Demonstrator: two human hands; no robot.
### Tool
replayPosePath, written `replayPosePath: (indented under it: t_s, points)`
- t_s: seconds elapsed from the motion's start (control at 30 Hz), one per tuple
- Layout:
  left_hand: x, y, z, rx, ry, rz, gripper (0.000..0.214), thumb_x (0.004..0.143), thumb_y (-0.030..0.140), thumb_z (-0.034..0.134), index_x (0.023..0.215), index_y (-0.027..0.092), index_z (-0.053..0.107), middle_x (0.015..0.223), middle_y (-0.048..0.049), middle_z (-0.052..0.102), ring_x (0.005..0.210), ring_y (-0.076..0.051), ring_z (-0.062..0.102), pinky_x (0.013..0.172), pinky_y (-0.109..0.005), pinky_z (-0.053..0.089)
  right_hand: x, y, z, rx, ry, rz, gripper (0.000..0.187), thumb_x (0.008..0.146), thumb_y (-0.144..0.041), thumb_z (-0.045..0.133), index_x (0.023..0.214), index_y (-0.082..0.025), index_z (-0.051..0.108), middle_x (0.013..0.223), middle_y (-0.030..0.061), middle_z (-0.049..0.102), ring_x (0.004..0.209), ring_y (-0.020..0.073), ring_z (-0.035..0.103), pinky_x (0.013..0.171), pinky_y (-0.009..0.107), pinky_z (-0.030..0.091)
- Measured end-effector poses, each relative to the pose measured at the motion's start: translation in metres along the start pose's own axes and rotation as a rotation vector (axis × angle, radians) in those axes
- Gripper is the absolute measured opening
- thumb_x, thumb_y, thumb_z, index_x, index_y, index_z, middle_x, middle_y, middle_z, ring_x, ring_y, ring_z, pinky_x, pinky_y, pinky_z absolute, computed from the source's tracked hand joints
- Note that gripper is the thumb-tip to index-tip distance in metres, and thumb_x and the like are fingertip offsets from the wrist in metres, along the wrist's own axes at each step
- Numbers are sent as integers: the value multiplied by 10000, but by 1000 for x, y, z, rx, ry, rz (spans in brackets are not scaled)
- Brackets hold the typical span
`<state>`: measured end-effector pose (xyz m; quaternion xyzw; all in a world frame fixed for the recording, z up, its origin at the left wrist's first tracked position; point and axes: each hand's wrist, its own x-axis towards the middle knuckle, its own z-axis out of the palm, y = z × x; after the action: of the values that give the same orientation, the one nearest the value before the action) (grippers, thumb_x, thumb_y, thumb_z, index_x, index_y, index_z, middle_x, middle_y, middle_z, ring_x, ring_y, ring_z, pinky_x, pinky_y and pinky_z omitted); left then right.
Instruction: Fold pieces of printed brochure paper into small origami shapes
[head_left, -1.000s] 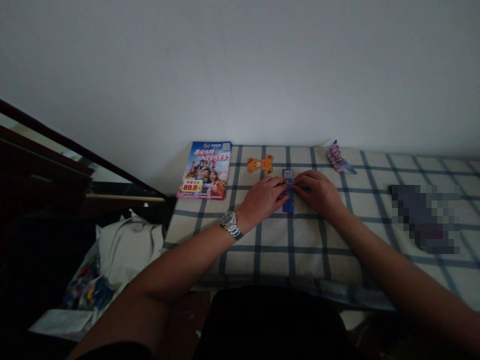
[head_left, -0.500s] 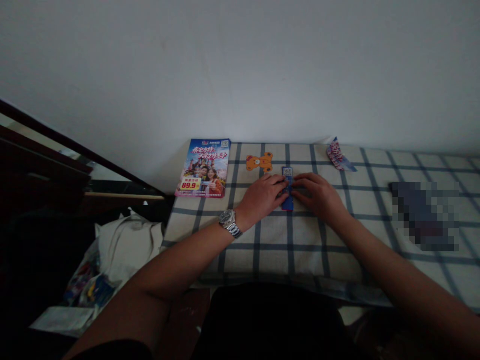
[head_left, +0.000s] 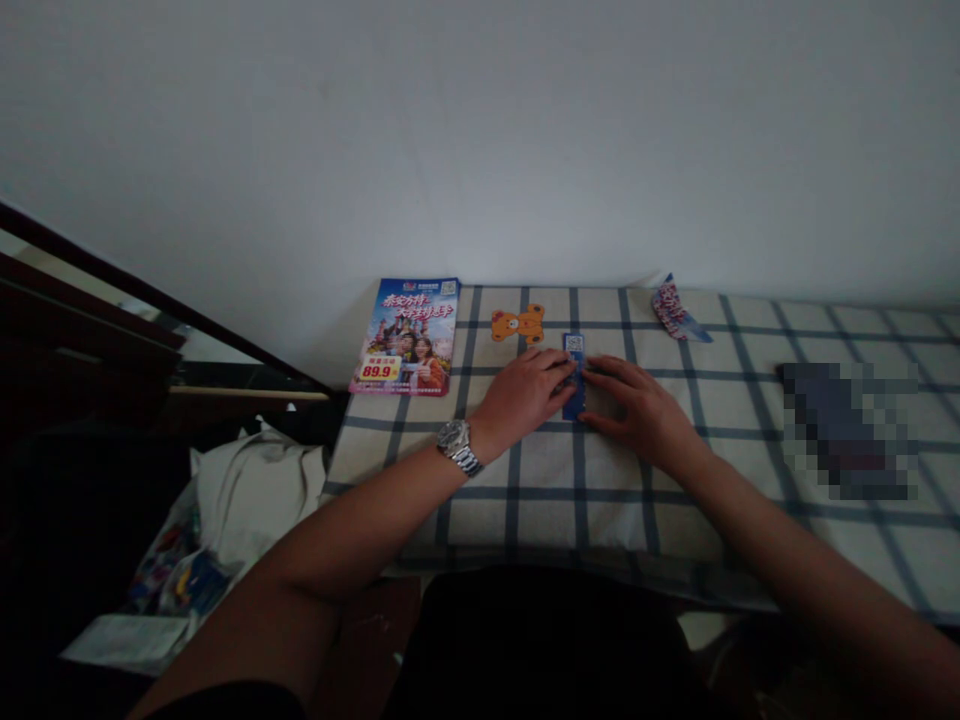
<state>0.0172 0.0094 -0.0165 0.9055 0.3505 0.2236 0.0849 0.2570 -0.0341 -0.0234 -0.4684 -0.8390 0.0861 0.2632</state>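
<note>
Right hand [head_left: 639,408] spread wider, touching blue strip [head_left: 574,409]; left hand [head_left: 523,395] half-open, touching it too.

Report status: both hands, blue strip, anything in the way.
Left hand on blue strip, right hand at its right edge. Strip on checked cloth, partly covered. Orange bear nearby, not blocking.

The left hand [head_left: 525,392] hides the middle of the blue paper strip [head_left: 574,407]. Coarse blocks blur a dark object [head_left: 840,430] beyond naming. The bottom print on the flyer [head_left: 409,338] is illegibly small. The right edge cuts off the checked cloth [head_left: 480,512].
</note>
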Motion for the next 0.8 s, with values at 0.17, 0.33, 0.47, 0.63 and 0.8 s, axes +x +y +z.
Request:
replayPosePath:
  t_s: [0.17,0.33,0.47,0.63,0.8]
  points:
    - [-1,-3,1,-3,3,4,345,1091,333,583,1368,166,701,1411,-97,672,1280,-250,605,1149,-418,521,-3,2,2,-5,0,-12,549,940,-391,777,1451,-224,664,1513,167,632,1398,374,612,1175,611,531]
    - [-2,-4,3,-1,17,14,349,1091,331,588,1374,156,695,1412,-97,673,1291,-247,601,1158,-421,517,-6,5,5,17,19,-44,538,974,-412,738,1467,-215,648,1530,164,623,1436,360,583,1195,611,512]
    - [-1,-4,2,1,17,22,353,1085,329,600,1371,145,694,1407,-97,676,1283,-246,605,1160,-416,519,-3,5,4,37,22,-11,456,1006,-387,684,1437,-240,673,1509,148,641,1406,349,610,1182,615,520]
    - [0,-4,0,0,3,18,348,1090,337,588,1366,155,699,1397,-100,678,1262,-250,617,1141,-427,532,4,4,-2,49,19,7,360,1026,-373,644,1353,-245,723,1432,139,688,1310,333,670,1137,584,554]
    - [0,-5,1,8,5,30,352,1086,335,593,1368,150,696,1393,-106,675,1264,-259,615,1131,-432,538,7,4,-3,35,23,13,331,1027,-363,644,1326,-249,732,1406,132,704,1281,337,678,1118,593,558]
